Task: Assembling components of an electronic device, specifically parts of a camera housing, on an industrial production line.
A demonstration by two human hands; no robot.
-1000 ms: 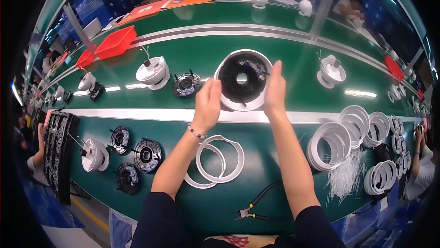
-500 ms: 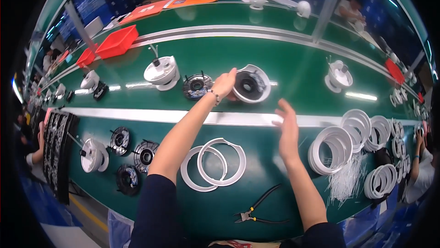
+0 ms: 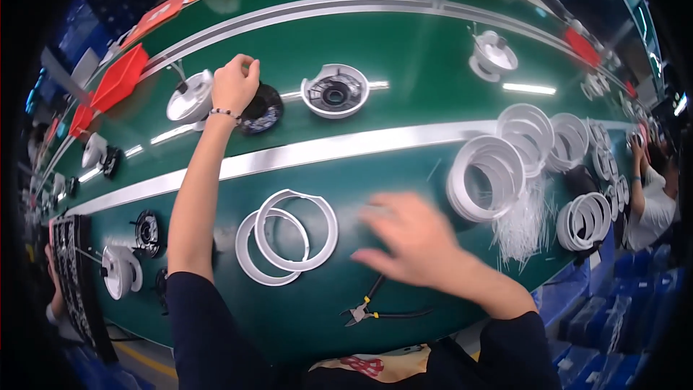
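Moved since the earlier frame: our left hand (image 3: 235, 85), gone from the white bowl (image 3: 333, 70) to the left along the far green surface (image 3: 426, 80); our right hand (image 3: 408, 235), swung in leftward over the near bench (image 3: 404, 166).

Item, left hand: beaded bracelet (image 3: 225, 112) at the wrist, fingers bent, set between a white footed bowl (image 3: 186, 107) on its left and a black disc (image 3: 266, 112) on its right. It hides part of both; we cannot tell whether the fingers close on either.

Item, right hand: blurred, thumb and fingers spread well apart, nothing held. It lies between two overlapping white rings (image 3: 333, 235) on the left and a stack of white rings (image 3: 456, 182) on the right, and covers part of one handle of the cutters (image 3: 358, 313).

Item, white bowl: on the far surface, beyond the pale strip (image 3: 346, 146), right of the black disc, a black insert (image 3: 335, 92) seated inside; neither of our hands touches it.

Item, cutters: near side, handles parted.

Item, thin white strands (image 3: 521, 228): one heap, near side of the stack.

Item, red tray (image 3: 121, 81): far left.
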